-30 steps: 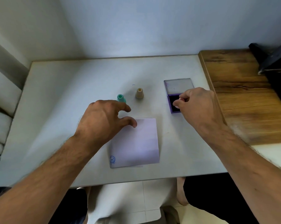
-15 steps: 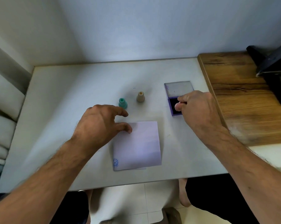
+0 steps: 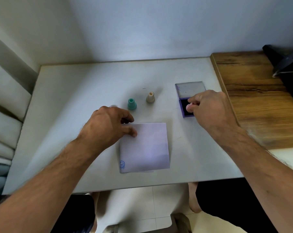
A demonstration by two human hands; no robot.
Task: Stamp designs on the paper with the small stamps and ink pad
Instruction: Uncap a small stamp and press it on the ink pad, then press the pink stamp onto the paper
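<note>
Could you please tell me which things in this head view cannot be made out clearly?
- Stamp in the right hand: only a pale sliver shows between the fingers; its colour and design are hidden.
- Ink pad: its right part is covered by that hand.
- Blue mark on the paper: too small to read.
- Paper's top left corner: under the left hand.
- Black object: cut off by the right edge.

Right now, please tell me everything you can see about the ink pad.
The ink pad is a small purple case, seemingly plastic, lying open on the white table near the wooden surface. Its lid is folded flat away from the person, inside greyish. The dark pad is partly hidden by the right hand, which pinches a small stamp over it.
</note>
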